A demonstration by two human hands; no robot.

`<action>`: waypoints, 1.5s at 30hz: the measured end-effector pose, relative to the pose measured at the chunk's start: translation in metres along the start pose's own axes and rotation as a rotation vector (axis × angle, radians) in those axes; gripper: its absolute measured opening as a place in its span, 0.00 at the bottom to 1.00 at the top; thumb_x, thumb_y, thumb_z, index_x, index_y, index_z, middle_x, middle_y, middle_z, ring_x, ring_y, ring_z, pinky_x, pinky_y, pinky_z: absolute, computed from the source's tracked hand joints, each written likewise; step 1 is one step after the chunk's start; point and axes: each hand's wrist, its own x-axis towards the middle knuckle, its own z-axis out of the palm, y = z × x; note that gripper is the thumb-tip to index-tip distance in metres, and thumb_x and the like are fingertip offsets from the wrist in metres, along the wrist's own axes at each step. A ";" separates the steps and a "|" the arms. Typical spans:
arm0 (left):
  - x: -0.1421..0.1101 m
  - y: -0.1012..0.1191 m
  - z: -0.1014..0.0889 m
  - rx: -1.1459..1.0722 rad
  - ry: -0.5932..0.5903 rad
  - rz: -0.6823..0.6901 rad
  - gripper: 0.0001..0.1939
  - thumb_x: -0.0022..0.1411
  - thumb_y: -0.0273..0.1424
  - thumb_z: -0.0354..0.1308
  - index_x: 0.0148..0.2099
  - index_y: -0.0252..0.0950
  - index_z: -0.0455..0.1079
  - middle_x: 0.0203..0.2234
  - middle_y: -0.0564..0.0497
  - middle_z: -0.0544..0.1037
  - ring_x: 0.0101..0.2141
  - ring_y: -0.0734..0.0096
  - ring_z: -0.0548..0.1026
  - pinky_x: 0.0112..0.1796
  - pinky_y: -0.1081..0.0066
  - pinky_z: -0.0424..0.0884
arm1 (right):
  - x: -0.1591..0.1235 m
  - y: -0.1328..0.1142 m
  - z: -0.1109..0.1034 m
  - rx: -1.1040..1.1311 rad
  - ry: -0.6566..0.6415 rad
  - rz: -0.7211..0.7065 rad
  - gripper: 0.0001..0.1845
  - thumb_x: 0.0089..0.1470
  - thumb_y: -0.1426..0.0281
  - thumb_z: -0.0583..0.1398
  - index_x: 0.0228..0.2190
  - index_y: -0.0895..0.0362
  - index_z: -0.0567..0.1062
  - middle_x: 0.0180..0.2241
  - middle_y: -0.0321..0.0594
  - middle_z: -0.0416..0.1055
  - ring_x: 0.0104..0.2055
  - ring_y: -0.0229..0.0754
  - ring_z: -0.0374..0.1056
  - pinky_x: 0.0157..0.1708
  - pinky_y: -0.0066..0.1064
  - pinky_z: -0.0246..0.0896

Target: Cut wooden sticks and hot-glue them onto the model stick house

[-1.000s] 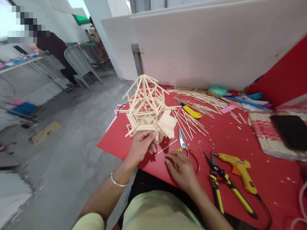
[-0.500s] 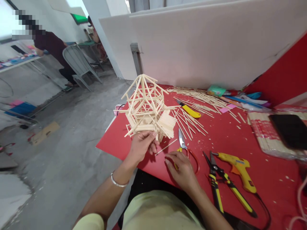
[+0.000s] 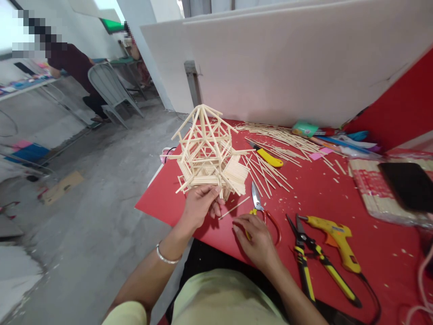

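Observation:
A pavilion-like model (image 3: pixel 206 153) of thin wooden sticks, with a pointed roof frame, stands at the table's left part. My left hand (image 3: pixel 203 203) pinches its lower front edge between thumb and forefinger; the exact piece gripped is partly hidden. Lower right of it, my right hand (image 3: pixel 253 232) rests with fingers loosely bent and apart, holding nothing visible. It partly covers the yellow handle of the scissors (image 3: pixel 257 198), whose other handle is red. One loose stick (image 3: pixel 234 208) lies between my hands, near the right fingertips.
On the red table (image 3: pixel 284 194) lie a yellow utility knife (image 3: pixel 269 157), many loose sticks (image 3: pixel 280 135), pliers (image 3: pixel 314 253), a glue gun (image 3: pixel 338 237) and a phone (image 3: pixel 407 185) on bagged sticks. A white board (image 3: pixel 287 67) stands behind. Another person (image 3: pixel 72 67) sits far left.

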 end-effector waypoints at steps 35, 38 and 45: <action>-0.030 -0.101 0.020 1.446 -0.070 0.286 0.15 0.68 0.39 0.52 0.32 0.37 0.73 0.27 0.45 0.81 0.28 0.65 0.76 0.28 0.70 0.57 | -0.036 -0.006 -0.007 -0.473 0.115 0.215 0.14 0.63 0.66 0.56 0.47 0.56 0.76 0.49 0.48 0.71 0.50 0.50 0.65 0.50 0.44 0.61; -0.025 -0.104 0.023 1.494 -0.068 0.323 0.16 0.69 0.39 0.51 0.34 0.36 0.73 0.29 0.44 0.81 0.28 0.64 0.76 0.28 0.69 0.58 | -0.033 -0.006 -0.006 -0.514 0.072 0.218 0.14 0.64 0.66 0.55 0.47 0.56 0.76 0.50 0.48 0.71 0.49 0.49 0.64 0.51 0.44 0.61; -0.025 -0.114 0.017 1.473 -0.068 0.443 0.17 0.70 0.39 0.49 0.34 0.37 0.72 0.27 0.47 0.80 0.27 0.64 0.76 0.28 0.69 0.58 | -0.032 -0.006 -0.009 -0.524 0.044 0.233 0.15 0.64 0.66 0.54 0.47 0.55 0.76 0.52 0.48 0.71 0.51 0.50 0.64 0.53 0.43 0.61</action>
